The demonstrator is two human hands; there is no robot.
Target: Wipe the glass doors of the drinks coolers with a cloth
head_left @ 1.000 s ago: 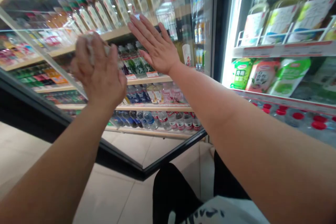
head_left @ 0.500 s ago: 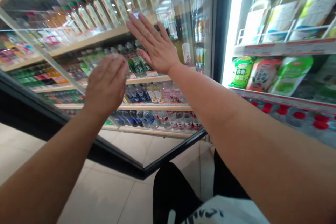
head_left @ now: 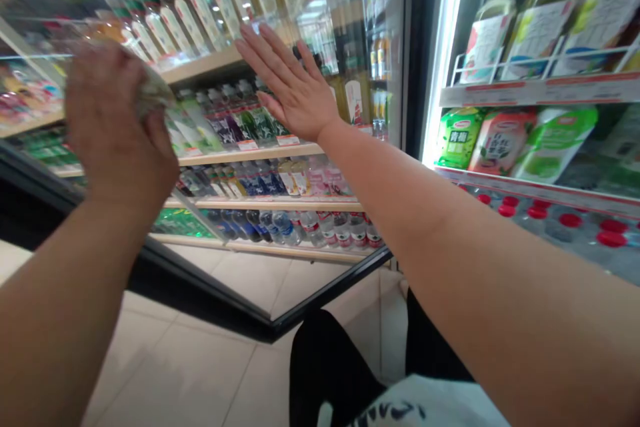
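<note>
Head cam view: the cloth (head_left: 154, 90) is a pale wad bunched up in the left hand (head_left: 117, 127), fingers curled around it so only a bit pokes out on the right side, and it looks pressed against the glass door (head_left: 260, 280). It's blurry, so can't make out more than that. The right hand (head_left: 293, 90) sits near it, to the right, palm flat on the same glass with the fingers spread wide. Rows of bottles (head_left: 310, 227) show in the glass around both hands. Past the right hand, further right, lit fridge shelves hold green cartons (head_left: 457, 139) and red-capped bottles (head_left: 535, 212). Below the hands there's tiled floor (head_left: 200, 373) and the person's black trousers (head_left: 325, 360).
</note>
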